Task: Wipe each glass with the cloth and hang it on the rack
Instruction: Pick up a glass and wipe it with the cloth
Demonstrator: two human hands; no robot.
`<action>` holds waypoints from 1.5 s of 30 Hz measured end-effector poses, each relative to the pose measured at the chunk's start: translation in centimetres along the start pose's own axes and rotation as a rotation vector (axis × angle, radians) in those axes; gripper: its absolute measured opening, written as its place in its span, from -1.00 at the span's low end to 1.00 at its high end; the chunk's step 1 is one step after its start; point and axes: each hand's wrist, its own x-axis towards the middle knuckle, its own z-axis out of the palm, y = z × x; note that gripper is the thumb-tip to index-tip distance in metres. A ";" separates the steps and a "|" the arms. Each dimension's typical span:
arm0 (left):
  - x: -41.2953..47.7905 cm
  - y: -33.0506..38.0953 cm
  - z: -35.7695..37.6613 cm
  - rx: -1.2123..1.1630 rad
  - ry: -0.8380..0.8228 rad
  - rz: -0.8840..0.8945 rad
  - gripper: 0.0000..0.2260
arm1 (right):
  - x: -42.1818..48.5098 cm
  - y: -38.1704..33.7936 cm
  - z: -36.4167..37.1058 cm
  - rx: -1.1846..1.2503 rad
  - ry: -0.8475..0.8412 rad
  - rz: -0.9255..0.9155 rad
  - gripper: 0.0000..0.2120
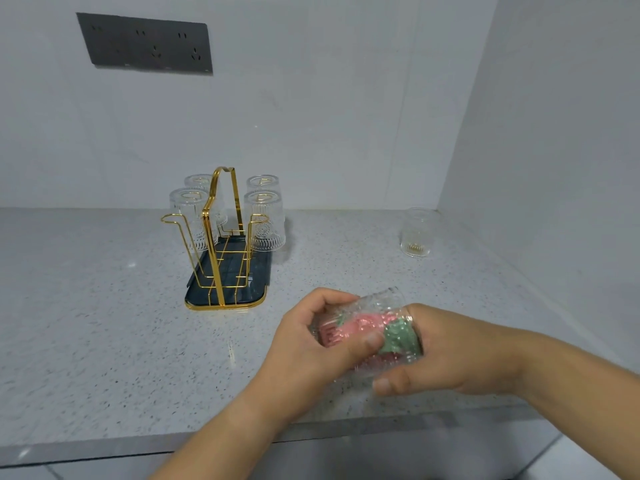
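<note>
My left hand (311, 344) grips a clear ribbed glass (377, 306) lying sideways above the counter's front edge. A pink and green cloth (367, 329) is stuffed inside it. My right hand (446, 355) has its fingers pushed into the glass mouth with the cloth, thumb underneath. The gold wire rack (221, 237) stands on a dark tray (258, 277) at centre left. Several glasses hang upside down on its far prongs, among them one on the right (265, 221) and one on the left (188, 216). The two near prongs are bare. Another glass (417, 233) stands upright at the right, near the wall corner.
The speckled grey counter (104, 323) ends in a front edge just below my forearms. White walls close off the back and the right side. A dark socket panel (145, 43) is on the back wall, upper left.
</note>
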 end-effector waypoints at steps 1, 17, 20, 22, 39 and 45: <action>0.2 0.1 -0.1 -0.025 0.003 -0.043 -0.54 | 0.0 0.1 0.3 0.034 0.015 0.000 -0.65; -0.2 1.0 -0.3 -0.054 -0.157 -0.223 -0.48 | 0.5 0.4 2.0 0.539 0.262 0.073 -0.66; -0.5 1.1 0.4 -0.018 -0.027 -0.121 -0.61 | 0.7 0.0 3.1 0.536 0.259 0.068 -0.69; 0.0 1.0 0.4 -0.108 0.063 -0.198 -0.47 | 0.4 -0.9 3.6 0.350 0.227 -0.036 -0.83; -0.2 0.5 0.2 -0.029 -0.006 -0.061 -0.53 | -0.1 -0.9 3.1 0.372 0.206 0.001 -0.78; 1.1 2.0 -0.3 -0.295 -0.091 -0.706 -0.45 | -0.4 -0.5 3.4 -0.754 0.301 -0.237 -0.62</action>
